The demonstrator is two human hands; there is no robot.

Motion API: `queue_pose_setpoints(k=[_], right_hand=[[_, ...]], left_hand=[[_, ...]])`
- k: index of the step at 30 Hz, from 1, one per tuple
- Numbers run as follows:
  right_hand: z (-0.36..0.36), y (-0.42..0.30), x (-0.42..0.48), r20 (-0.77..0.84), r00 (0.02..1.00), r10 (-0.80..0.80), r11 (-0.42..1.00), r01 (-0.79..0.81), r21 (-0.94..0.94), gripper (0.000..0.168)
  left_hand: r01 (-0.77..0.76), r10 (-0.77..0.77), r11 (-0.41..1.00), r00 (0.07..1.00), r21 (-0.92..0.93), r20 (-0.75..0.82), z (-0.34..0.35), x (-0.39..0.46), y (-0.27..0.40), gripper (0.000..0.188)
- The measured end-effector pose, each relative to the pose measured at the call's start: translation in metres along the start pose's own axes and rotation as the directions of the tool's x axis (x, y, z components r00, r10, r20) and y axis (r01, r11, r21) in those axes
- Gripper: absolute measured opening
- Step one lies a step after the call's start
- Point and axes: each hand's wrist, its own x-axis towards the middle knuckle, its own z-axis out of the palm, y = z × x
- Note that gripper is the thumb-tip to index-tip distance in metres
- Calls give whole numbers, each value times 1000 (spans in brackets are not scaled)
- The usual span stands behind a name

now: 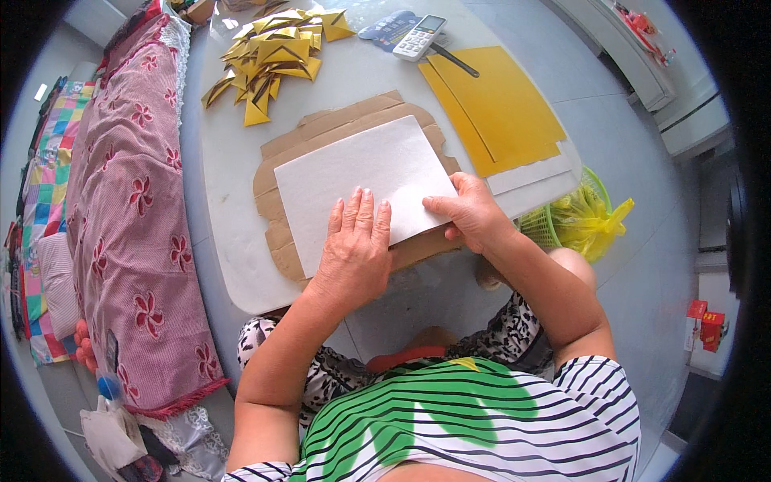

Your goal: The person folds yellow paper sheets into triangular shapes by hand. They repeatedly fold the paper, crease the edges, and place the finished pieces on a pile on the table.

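A white rectangular sheet of paper (361, 162) lies on a piece of brown cardboard (328, 120) at the near side of a white table. My left hand (355, 253) rests palm down on the sheet's near part, its fingers stretched out and slightly apart. At the sheet's right edge, my right hand (473, 208) has its thumb on top and its fingers at or under the rim, gripping it. Gold-yellow sheets (500, 108) lie to the right, over white ones. Folded gold paper pieces (274, 54) are heaped at the far left of the table.
A white remote control (420, 39) and a black-handled tool (455, 60) lie near the gold sheets, beside a blue fan-like card (388, 30). A green basket (542, 226) with a yellow plastic bag stands below the table's right edge. A sofa under a pink cover (132, 211) runs along the left.
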Motion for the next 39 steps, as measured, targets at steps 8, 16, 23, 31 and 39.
queue_pose_setpoints(k=[8, 16, 23, 31, 39], right_hand=[[-12, -23, -13, 128, 902, -412, 703, 404, -585, 63], [-22, -11, -9, 576, 510, -638, 110, 801, -588, 40], [-29, -9, -3, 494, 648, -579, 438, 759, -481, 12], [-34, -12, 3, 350, 879, -324, 823, 444, -354, 8], [-26, -22, 0, 254, 964, -78, 935, 160, -316, 13]], left_hand=[[-15, 19, 996, 999, 89, -49, -1, -1, -8, 34], [-22, 24, 998, 999, -51, 46, -25, 0, -14, 24], [167, -111, 940, 974, -298, 195, -43, -15, -36, 16], [450, -326, 568, 892, -689, 314, -47, -44, -98, 7], [588, -406, 261, 786, -765, 466, -36, -62, -110, 15]])
